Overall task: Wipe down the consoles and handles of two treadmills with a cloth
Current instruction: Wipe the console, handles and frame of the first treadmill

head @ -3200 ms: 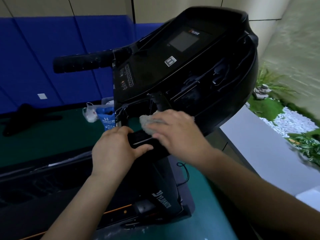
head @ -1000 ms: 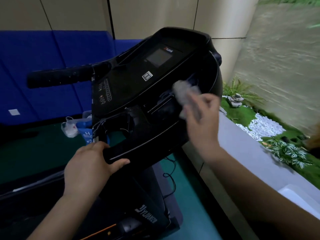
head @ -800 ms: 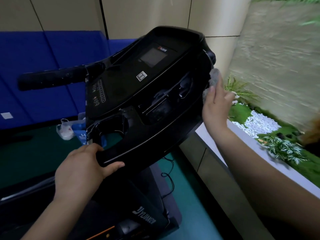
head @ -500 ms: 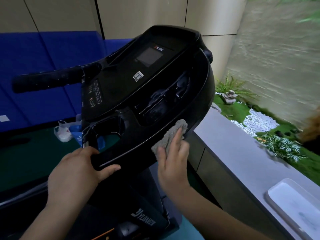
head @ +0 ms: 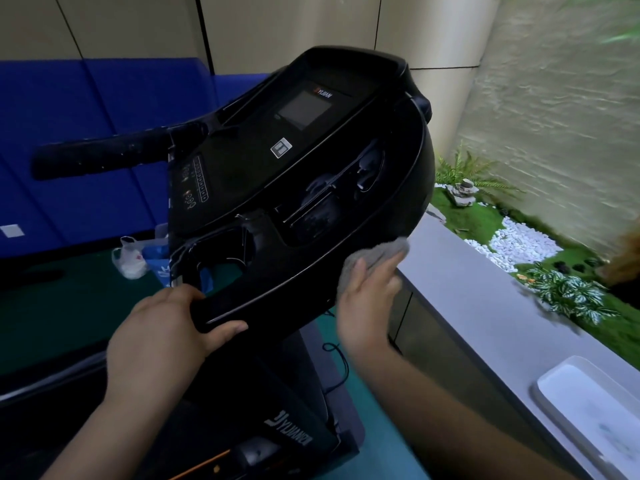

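Observation:
A black treadmill console with a small screen tilts toward me. Its black foam handle sticks out to the left. My left hand grips the console's near lower edge beside the cup holder. My right hand presses a grey cloth flat against the console's lower right rim, fingers spread over it. The treadmill's base and belt lie below, partly hidden by my arms.
A grey ledge runs along the right with a white tray on it. Beyond it lie artificial plants and white pebbles. Blue wall pads stand behind. A plastic bag sits on the green floor at left.
My right hand with the cloth swept from the console's tray to its right rim, then down to the lower rim and now a little right along it. My left hand kept its grip.

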Available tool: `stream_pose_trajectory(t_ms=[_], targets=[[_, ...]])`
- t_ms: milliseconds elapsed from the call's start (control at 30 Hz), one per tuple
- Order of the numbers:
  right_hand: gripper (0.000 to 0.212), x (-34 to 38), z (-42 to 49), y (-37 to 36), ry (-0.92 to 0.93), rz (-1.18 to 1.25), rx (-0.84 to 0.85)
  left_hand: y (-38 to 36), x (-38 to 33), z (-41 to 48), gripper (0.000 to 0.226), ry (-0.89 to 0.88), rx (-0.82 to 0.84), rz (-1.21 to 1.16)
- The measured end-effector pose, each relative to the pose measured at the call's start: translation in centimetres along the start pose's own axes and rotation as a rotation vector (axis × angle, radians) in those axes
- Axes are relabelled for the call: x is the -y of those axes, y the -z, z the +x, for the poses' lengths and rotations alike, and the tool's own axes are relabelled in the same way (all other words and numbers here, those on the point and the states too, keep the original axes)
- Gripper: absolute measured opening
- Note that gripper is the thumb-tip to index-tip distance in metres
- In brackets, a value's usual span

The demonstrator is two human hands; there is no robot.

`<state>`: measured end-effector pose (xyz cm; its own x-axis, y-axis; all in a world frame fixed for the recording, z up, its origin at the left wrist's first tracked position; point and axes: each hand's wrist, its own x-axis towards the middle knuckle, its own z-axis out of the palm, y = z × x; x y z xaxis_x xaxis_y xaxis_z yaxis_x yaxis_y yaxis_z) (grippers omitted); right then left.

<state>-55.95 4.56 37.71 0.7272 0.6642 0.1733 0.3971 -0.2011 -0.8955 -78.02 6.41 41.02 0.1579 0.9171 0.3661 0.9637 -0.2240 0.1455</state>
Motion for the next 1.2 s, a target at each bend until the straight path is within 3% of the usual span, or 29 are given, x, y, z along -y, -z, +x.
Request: stream_pose_trajectory(t_ms=[100,167,233,300,400,467,600,667,733,800,867,967,1100,1200], targets=[[0.075,-0.3,-6.0,-1.8,0.039,-0.051,0.193,0.0,-0.1,0.0,0.080,-0.009,-0.001,-0.005],[0.076,0.0,-7.9,-1.6,0.160,-0.045,0.230,0.0,-0.1,-0.1,0.079,-0.008,-0.008,-0.016],[0.076,1.2,-6.6,-0.5,0.309,-0.064,0.166,0.0,-0.1,-0.1,0.078,-0.008,-0.012,-0.021],[0.077,2.0,-3.0,0.7,0.347,-0.104,0.023,-0.1,-0.1,-0.2,0.077,-0.007,-0.015,-0.026],[0.073,2.3,1.3,1.7,0.184,-0.072,-0.122,-0.2,0.0,-0.3,0.078,-0.005,-0.017,-0.040],[0.070,1.7,0.8,1.1,0.096,-0.022,-0.118,-0.3,0.0,-0.3,0.077,-0.008,-0.022,-0.047],[0.067,-0.1,-4.7,-3.1,-0.234,0.174,0.111,-0.5,0.1,-0.3,0.075,-0.014,-0.028,-0.046],[0.062,-0.8,-7.6,-5.4,-0.312,0.145,0.275,-0.4,0.1,-0.3,0.075,-0.017,-0.026,-0.047],[0.074,-1.7,-9.8,-5.8,-0.173,-0.020,0.491,-0.3,0.2,-0.4,0.075,-0.021,-0.029,-0.055],[0.036,-2.2,-10.6,-4.5,-0.081,-0.025,0.539,-0.2,0.2,-0.5,0.074,-0.015,-0.020,-0.058],[0.017,-2.7,-10.1,-2.5,-0.032,0.061,0.384,-0.2,0.2,-0.5,0.073,-0.013,-0.010,-0.066],[0.052,-2.2,-8.0,0.6,0.059,0.149,0.100,-0.2,0.3,-0.5,0.073,-0.020,-0.017,-0.069],[0.054,0.0,-3.5,3.3,0.547,-0.103,-0.159,-0.3,0.4,-0.5,0.073,-0.021,-0.030,-0.065],[0.048,1.5,-1.3,2.0,0.771,-0.363,-0.054,-0.4,0.5,-0.5,0.074,-0.026,-0.043,-0.058]])
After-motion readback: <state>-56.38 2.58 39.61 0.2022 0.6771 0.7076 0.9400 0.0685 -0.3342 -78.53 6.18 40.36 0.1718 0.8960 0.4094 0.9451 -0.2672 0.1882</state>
